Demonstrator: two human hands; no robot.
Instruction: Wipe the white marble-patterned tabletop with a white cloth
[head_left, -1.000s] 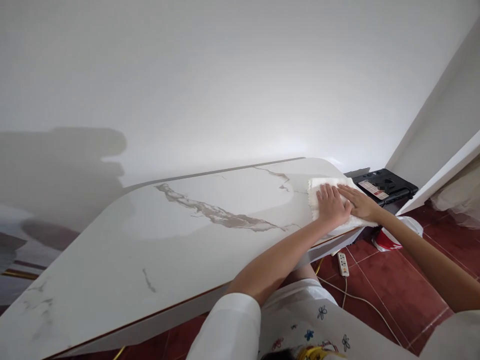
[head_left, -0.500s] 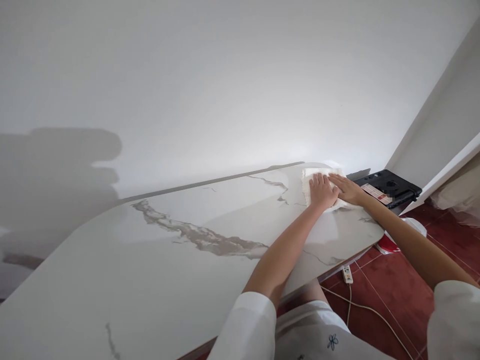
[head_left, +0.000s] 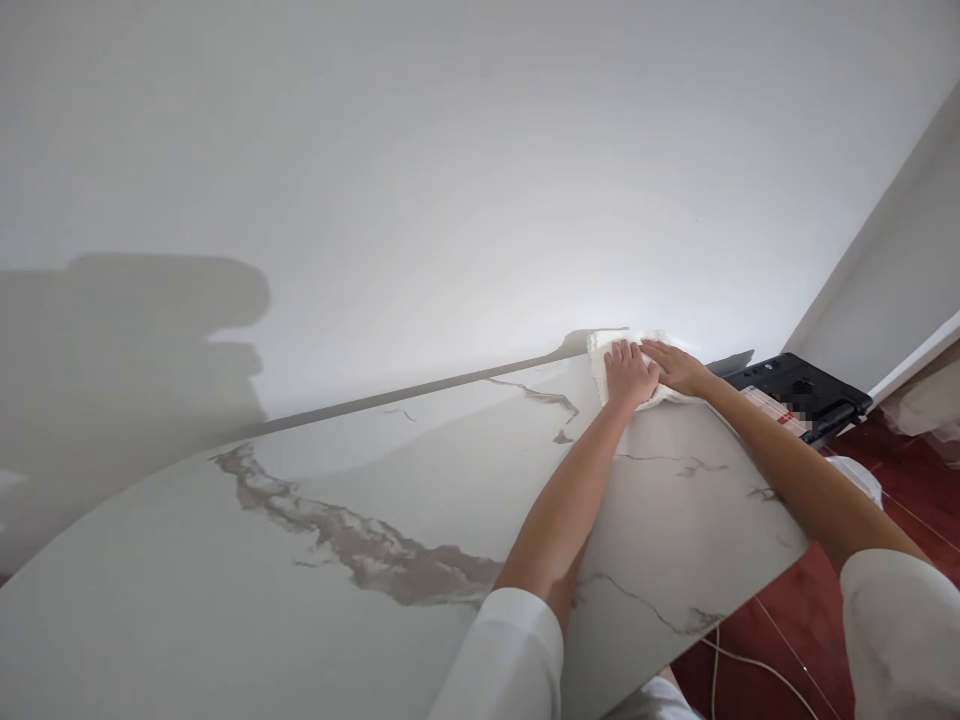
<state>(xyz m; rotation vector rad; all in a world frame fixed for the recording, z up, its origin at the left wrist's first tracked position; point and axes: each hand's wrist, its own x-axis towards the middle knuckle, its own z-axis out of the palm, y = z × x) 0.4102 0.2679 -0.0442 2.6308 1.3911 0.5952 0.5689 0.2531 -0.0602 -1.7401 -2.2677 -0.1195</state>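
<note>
A white cloth (head_left: 598, 350) lies at the far right edge of a white marble-patterned tabletop (head_left: 420, 500), close to the wall. My left hand (head_left: 631, 378) rests on top of it, palm down, fingers a little apart and pressing. Just to the right, my right hand (head_left: 675, 368) lies flat with its fingers stretched out over the cloth, their tips reaching the left hand. The cloth's middle is hidden under both hands. Grey-brown veins run across the tabletop.
A white wall (head_left: 450, 180) stands behind the table and carries shadows. To the right is a black case (head_left: 814, 390) with a label. A pale cable (head_left: 757, 662) runs over the red tiled floor (head_left: 802, 635) below the table's right end.
Both hands and the cloth have moved to the table's far edge, against the wall. My view has shifted nearer the table, so the power strip on the floor is out of sight.
</note>
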